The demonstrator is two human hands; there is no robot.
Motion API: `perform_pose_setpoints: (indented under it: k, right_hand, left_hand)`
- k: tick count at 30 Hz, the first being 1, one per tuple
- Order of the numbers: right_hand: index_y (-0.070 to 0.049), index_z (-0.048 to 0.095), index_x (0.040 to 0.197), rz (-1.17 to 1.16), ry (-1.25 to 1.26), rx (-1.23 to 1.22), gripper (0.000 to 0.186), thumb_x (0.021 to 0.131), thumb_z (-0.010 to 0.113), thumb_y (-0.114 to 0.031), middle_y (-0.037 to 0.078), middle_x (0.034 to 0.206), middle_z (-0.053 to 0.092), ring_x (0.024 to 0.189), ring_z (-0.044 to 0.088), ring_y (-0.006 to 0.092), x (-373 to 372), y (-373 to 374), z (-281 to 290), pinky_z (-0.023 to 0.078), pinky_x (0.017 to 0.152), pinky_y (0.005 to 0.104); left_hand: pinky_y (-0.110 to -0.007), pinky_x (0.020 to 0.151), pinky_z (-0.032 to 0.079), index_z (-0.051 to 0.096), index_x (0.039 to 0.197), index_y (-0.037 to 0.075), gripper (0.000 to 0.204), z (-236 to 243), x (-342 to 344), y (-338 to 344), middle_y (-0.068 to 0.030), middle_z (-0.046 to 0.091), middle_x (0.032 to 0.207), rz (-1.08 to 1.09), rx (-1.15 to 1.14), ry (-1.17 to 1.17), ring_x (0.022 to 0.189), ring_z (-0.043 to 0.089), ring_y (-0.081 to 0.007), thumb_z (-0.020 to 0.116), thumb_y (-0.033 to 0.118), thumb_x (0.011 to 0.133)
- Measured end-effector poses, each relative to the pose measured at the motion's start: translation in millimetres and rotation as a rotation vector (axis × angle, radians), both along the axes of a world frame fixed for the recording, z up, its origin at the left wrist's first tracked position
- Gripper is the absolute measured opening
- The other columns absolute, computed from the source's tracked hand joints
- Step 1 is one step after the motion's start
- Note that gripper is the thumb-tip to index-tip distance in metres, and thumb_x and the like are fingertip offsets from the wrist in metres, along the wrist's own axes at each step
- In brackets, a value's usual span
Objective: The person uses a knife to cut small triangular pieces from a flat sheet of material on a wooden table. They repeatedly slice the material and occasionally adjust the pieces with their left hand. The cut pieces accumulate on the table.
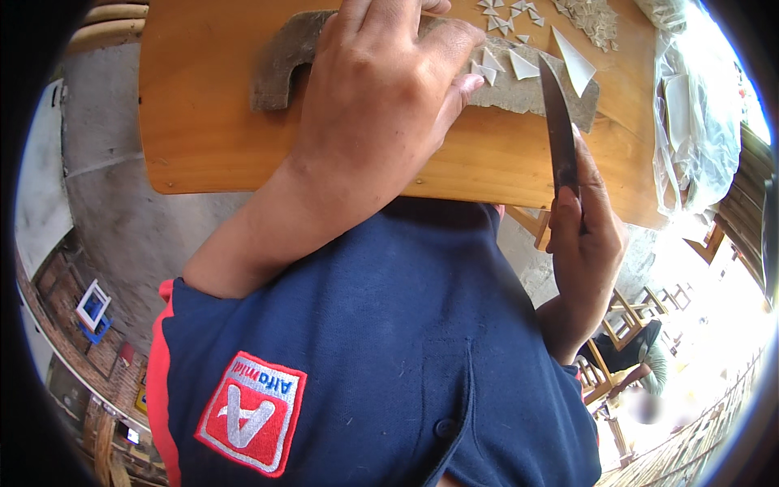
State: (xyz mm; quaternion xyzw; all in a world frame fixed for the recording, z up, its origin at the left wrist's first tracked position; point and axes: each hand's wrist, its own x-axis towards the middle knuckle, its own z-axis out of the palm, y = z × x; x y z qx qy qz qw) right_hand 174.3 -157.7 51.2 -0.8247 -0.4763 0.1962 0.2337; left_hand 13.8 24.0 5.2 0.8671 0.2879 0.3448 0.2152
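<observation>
My right hand [588,231] is wrapped round the handle of a knife [560,130], its dark blade pointing away from me. The blade's tip is over the right part of a worn grey board [519,93] with a hooked left end. My left hand [385,69] is over the board's middle, thumb and index finger apart. Its other fingertips are cut off by the upper edge, and I see nothing held in it. White triangular pieces [525,65] lie on the board just right of that hand. A larger, long white triangle [573,63] lies beside the blade.
The board rests on a wooden table [211,154] with its near edge at my body. Many small white triangles [505,18] and a heap of scraps [594,23] lie farther back. A clear plastic bag [690,122] hangs at the table's right edge. Another person [641,365] is at lower right, by wooden chairs.
</observation>
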Motion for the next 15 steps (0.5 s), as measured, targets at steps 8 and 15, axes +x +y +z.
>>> perform_pose_setpoints:
  k: [8, 15]
  right_hand:
    - [-0.01, 0.064, 0.15, 0.003, 0.019, 0.055, 0.051, 0.101, 0.059, 0.003, 0.005, 0.09, 0.072, 0.061, 0.056, 0.0052, 7.4, -13.5, -8.8, 0.05, 0.059, 0.0246]
    - [-0.009, 0.064, 0.149, 0.014, 0.073, 0.111, 0.052, 0.099, 0.059, 0.005, 0.008, 0.094, 0.074, 0.068, 0.06, 0.0079, 5.6, -12.6, -6.1, 0.054, 0.066, 0.0274]
  left_hand:
    - [-0.041, 0.086, 0.054, 0.075, 0.098, 0.009, 0.028, 2.5, 2.2, 2.6, -0.0125, 0.064, 0.114, -0.047, 0.072, 0.14, 0.101, 0.062, -0.031, 0.088, 0.004, 0.074]
    - [-0.039, 0.089, 0.053, 0.08, 0.095, 0.011, 0.011, 3.7, 1.7, 0.4, -0.0063, 0.071, 0.12, 0.019, -0.007, 0.181, 0.105, 0.065, -0.025, 0.085, 0.013, 0.086]
